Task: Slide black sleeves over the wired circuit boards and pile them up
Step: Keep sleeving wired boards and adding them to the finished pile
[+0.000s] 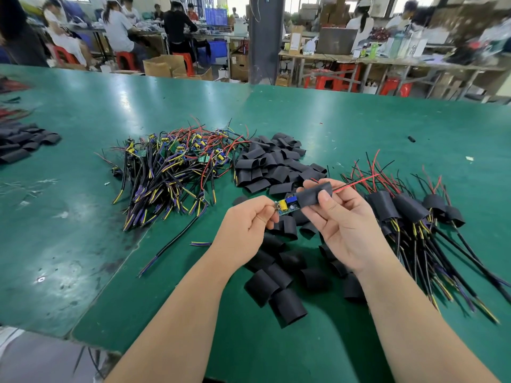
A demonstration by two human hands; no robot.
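Board (pixel 286 207) is sitting half inside sleeve (pixel 315 195), mid-air over bench (pixel 304 111) centre. Left hand (pixel 246 225) is pinching its bare left end; right hand (pixel 340 230) is gripping sleeve. Both are likely feeling light: board stiff, fragile, best taken by edges; sleeve soft, squashing easily.

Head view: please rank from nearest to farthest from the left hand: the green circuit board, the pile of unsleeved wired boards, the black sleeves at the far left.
1. The green circuit board: pinched in the fingers of the left hand.
2. The pile of unsleeved wired boards: on the table, left and farther back.
3. The black sleeves: at the table's far left, farthest.
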